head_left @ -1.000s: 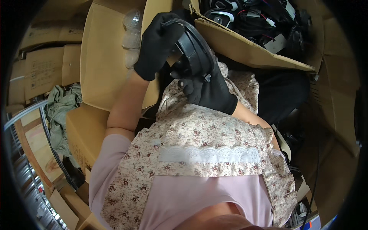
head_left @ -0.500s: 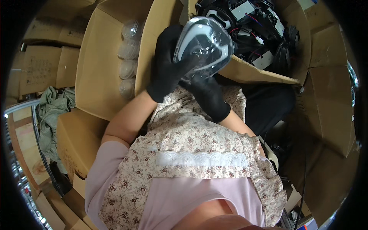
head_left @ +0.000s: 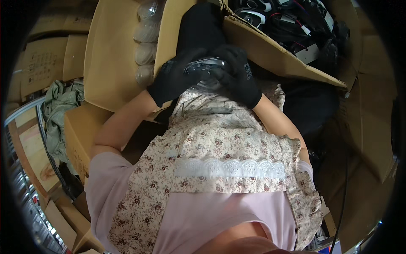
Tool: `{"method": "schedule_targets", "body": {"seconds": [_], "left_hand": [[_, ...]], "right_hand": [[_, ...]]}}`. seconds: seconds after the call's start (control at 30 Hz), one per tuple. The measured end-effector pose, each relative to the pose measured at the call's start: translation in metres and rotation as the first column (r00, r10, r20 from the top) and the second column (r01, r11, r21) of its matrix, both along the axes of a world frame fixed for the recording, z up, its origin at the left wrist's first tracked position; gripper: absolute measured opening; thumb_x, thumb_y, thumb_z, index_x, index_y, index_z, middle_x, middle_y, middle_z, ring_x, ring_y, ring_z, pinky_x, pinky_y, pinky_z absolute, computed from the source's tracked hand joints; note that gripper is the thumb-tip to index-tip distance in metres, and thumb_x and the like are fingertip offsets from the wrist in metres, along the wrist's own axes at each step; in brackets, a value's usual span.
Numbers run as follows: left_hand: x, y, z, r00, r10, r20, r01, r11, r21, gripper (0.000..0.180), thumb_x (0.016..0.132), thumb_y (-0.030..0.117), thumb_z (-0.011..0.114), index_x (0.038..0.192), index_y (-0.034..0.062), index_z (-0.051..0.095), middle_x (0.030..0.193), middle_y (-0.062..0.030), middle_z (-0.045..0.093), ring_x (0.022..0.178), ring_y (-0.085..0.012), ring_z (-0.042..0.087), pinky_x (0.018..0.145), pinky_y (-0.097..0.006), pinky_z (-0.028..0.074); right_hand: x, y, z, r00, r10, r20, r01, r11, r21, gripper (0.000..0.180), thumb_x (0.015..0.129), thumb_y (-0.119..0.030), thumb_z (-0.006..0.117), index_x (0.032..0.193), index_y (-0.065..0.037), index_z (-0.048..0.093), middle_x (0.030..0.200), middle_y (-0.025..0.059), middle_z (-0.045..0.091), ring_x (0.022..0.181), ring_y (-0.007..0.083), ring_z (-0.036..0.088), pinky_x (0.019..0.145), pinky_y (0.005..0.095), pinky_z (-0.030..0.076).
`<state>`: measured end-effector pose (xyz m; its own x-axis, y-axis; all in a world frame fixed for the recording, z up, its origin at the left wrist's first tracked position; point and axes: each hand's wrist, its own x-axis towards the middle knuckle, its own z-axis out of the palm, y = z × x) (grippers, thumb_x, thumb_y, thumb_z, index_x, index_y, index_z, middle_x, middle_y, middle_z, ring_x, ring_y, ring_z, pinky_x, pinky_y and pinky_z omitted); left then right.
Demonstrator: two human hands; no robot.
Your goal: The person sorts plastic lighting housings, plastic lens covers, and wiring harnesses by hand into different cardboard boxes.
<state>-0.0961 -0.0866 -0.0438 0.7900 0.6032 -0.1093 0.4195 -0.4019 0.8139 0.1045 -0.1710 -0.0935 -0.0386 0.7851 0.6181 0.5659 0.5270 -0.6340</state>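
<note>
Both my hands wear black gloves and meet above my lap. Between them is a clear plastic shell [head_left: 206,64], rounded, with a dark and whitish part showing through it. It is tilted so that mostly its narrow edge shows. My left hand [head_left: 178,75] closes round its left side. On its right side, my right hand [head_left: 237,75] grips it with bent fingers. The fingers hide much of the shell's lower part. Beneath the hands lies my flowered apron [head_left: 215,144].
At the left, an open carton [head_left: 114,55] holds stacks of clear plastic domes [head_left: 146,53]. Another carton [head_left: 270,53] at the upper right is filled with black and white parts [head_left: 292,25] with wires. Grey-green cloth [head_left: 61,118] hangs at the far left.
The clear shell has come down and nearer to my lap and turned from face-up to edge-on. My right hand has moved up from beneath it to its right side.
</note>
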Motion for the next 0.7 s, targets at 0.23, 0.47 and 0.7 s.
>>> {"method": "schedule_targets", "body": {"seconds": [0.23,0.47,0.7], "left_hand": [[-0.013,-0.008,-0.024,0.997,0.002,0.072,-0.010,0.994,0.112,0.044,0.088,0.007,0.063,0.130,0.0023,0.053,0.129,-0.0132,0.054,0.114,-0.0210,0.056,0.096,-0.031,0.045],[-0.005,0.013,-0.003,0.986,-0.068,0.149,0.100,0.970,-0.221,0.085,0.071,0.015,0.083,0.142,0.0055,0.037,0.129,-0.0138,0.055,0.116,-0.0201,0.055,0.095,-0.033,0.047],[0.016,0.011,0.047,0.981,-0.182,0.070,0.162,0.960,0.228,0.066,0.077,0.032,0.079,0.125,-0.0024,0.052,0.113,-0.0193,0.063,0.100,-0.0302,0.065,0.088,-0.037,0.052]], "right_hand": [[-0.024,-0.007,-0.009,0.991,-0.086,-0.100,0.089,0.996,0.031,0.036,0.067,-0.018,0.075,0.100,-0.016,0.061,0.111,0.0114,0.057,0.100,0.0333,0.055,0.082,0.0464,0.040],[-0.003,-0.009,0.008,0.989,-0.077,-0.123,0.073,0.997,-0.038,0.041,0.068,-0.015,0.078,0.106,-0.015,0.063,0.112,0.0113,0.058,0.102,0.0311,0.056,0.085,0.0426,0.045],[0.041,-0.033,0.052,0.972,0.147,-0.184,-0.199,0.930,-0.310,0.084,0.078,-0.019,0.075,0.146,-0.005,0.027,0.136,0.0204,0.049,0.118,0.0304,0.054,0.097,0.0387,0.045]]}}
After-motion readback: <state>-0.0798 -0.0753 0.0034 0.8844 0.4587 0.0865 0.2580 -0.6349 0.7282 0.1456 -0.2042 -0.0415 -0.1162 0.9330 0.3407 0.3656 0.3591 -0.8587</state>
